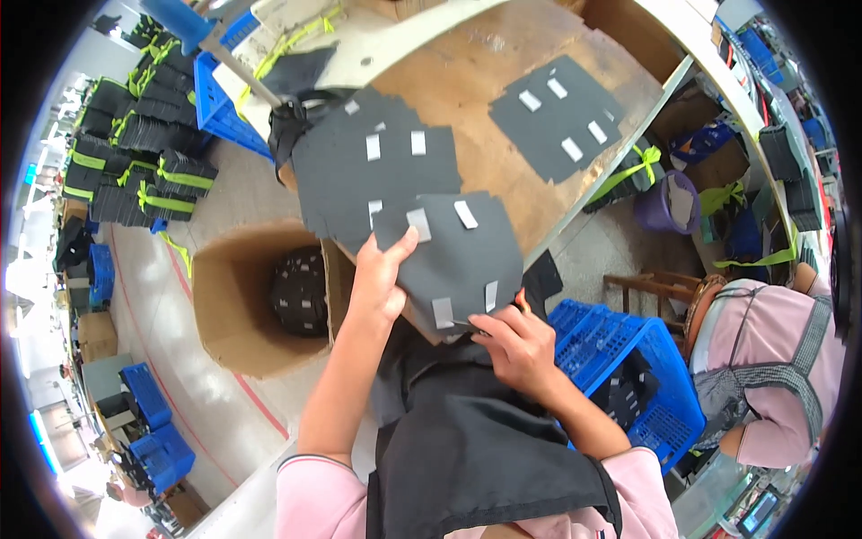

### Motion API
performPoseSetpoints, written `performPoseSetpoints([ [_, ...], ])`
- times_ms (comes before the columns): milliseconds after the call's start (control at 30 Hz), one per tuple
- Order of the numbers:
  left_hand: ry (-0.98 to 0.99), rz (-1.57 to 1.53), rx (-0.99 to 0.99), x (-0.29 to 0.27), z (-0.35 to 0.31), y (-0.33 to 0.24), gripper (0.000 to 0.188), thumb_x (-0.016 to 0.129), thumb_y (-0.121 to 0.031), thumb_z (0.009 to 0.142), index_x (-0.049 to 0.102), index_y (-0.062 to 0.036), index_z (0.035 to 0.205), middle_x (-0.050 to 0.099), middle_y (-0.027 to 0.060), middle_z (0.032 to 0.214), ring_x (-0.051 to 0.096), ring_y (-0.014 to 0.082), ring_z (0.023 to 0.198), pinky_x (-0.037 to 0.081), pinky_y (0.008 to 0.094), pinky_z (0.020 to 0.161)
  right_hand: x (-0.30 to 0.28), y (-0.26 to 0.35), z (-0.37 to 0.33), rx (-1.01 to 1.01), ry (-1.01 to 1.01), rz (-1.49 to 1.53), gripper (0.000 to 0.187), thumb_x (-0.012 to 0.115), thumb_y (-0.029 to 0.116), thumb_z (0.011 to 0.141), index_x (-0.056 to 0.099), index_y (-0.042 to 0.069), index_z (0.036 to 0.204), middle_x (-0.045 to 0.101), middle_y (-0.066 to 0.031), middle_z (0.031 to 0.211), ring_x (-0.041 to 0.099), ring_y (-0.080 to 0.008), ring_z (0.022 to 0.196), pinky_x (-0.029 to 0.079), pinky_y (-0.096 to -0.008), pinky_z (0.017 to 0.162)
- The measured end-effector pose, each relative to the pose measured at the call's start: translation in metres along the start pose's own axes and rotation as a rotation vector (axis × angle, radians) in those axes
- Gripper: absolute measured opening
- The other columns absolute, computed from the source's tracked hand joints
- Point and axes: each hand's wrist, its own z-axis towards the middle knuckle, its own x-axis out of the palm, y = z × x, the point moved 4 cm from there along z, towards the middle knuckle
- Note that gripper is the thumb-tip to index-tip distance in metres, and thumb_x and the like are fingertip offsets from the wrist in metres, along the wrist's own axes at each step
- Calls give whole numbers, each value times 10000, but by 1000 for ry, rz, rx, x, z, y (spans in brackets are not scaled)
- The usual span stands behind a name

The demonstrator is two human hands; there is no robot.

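Note:
My left hand (384,274) grips the left edge of a black sheet piece (462,256), its thumb by a white patch. The piece has several pale rectangular patches and is held above the near end of the brown table. At the lower right edge of that piece, my right hand (516,340) is closed around a slim tool (522,300) with an orange and yellow end. A thin tip shows by the fingers; the grip hides most of it, so its kind is unclear. Behind lie more patched black pieces (386,171), partly overlapped by the held one.
Another patched black piece (561,117) lies farther right on the table (449,67). A cardboard box (224,305) with black pieces inside stands left; a blue crate (664,386) is at my right. A person in pink (759,350) sits to the right. Bundled black stacks (135,171) stand far left.

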Motion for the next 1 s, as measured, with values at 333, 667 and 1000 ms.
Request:
performPoseSetpoints([
  [333,-392,524,612,-93,109,-104,744,722,-119,760,292,21,1351,381,181,1335,403,294,1205,330,403,1016,-35,-108,56,374,-244,-40,359,702,85,707,568,74,1040,525,-84,876,553,-241,646,460,-354,581],
  [667,-305,1801,595,-33,80,-48,558,546,-438,840,421,-233,1343,199,124,1484,133,322,1379,74,634,1040,-16,-185,118,153,28,-588,304,640,112,717,532,90,1000,511,-71,937,606,-305,679,507,-411,559],
  [1000,393,-119,-188,56,18,5,486,658,-255,838,497,24,1202,519,134,1202,540,219,1053,462,346,860,-33,-77,73,-309,-259,-366,146,587,62,692,562,56,836,499,-49,719,564,-197,537,454,-309,456],
])
